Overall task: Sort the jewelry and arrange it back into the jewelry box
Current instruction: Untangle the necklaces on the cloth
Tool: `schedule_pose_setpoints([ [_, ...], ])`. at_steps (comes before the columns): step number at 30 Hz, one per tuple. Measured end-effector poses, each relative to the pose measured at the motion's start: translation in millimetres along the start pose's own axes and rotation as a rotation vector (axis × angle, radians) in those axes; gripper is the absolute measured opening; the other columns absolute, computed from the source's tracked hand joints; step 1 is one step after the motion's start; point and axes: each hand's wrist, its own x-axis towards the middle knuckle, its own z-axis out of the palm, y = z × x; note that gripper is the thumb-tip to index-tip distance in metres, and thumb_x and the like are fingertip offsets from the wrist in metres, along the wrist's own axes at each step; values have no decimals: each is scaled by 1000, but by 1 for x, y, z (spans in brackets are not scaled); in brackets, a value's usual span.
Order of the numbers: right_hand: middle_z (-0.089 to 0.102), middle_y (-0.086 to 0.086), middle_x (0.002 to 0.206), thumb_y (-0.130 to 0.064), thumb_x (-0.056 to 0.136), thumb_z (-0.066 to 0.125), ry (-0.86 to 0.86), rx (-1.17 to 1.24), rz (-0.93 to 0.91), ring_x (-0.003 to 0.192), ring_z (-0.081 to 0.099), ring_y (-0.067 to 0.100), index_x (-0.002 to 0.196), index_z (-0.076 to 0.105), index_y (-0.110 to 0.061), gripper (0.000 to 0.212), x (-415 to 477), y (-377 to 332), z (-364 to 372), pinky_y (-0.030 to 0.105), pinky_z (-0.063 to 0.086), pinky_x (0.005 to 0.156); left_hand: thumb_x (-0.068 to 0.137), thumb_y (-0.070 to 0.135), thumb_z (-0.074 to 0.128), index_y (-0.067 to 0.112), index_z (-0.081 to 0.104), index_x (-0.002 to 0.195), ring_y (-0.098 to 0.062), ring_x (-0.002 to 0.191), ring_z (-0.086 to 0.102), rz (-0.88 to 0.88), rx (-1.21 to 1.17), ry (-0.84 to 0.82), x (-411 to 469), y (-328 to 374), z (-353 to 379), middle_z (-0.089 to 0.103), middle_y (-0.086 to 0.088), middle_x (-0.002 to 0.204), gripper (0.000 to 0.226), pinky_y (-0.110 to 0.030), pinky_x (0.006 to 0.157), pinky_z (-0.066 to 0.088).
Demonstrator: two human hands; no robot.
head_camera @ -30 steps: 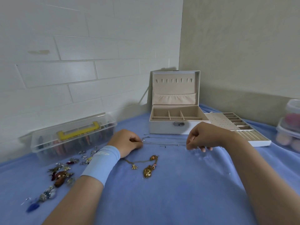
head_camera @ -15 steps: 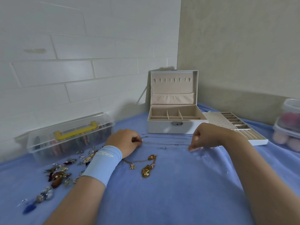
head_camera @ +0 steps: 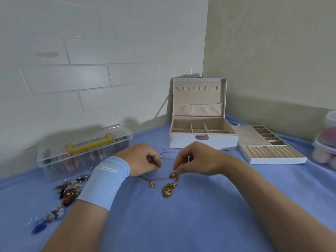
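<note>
The white jewelry box (head_camera: 202, 140) stands open at the back, with beige compartments and nothing in them. Its removable tray (head_camera: 272, 159) lies to its right. A gold necklace (head_camera: 167, 190) with pendants lies on the blue cloth in front of me. My right hand (head_camera: 197, 159) pinches the necklace's upper end. My left hand (head_camera: 143, 159), above a blue wristband, is curled just left of it, over the chain, and I see nothing in its fingers. A thin silver chain (head_camera: 165, 152) lies on the cloth behind both hands.
Several loose earrings and brooches (head_camera: 67, 191) are scattered at the left. A clear plastic case with a yellow handle (head_camera: 87, 148) sits against the tiled wall. Stacked plastic containers (head_camera: 327, 142) stand at the right edge.
Both hands held the silver chain stretched between them. Now it lies on the cloth, and my right hand has moved left and down onto the gold necklace.
</note>
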Motion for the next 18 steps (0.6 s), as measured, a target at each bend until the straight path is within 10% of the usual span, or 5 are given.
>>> schedule_pose_setpoints([
  [5, 67, -18, 94, -35, 85, 77, -166, -42, -54, 71, 55, -4, 87, 79, -37, 4, 7, -22, 26, 16, 43, 71, 85, 19, 70, 31, 76, 94, 3, 72, 60, -24, 54, -93, -8, -7, -11, 69, 16, 85, 17, -10, 64, 42],
  [13, 74, -5, 70, -41, 88, 71, -449, -278, 223, 53, 52, 9, 73, 74, -19, 26, 1, -40, -1, 24, 44, 64, 83, 21, 72, 31, 76, 98, 4, 83, 62, -8, 82, -132, -21, -23, -9, 70, 18, 92, 18, -10, 75, 46],
  [18, 69, -11, 76, -38, 85, 74, -240, -339, 129, 61, 56, 3, 89, 74, -27, 11, 27, -50, 13, 18, 44, 61, 83, 28, 74, 31, 73, 103, -3, 87, 60, -3, 150, -66, -20, -27, -7, 65, 16, 90, 20, -16, 79, 45],
])
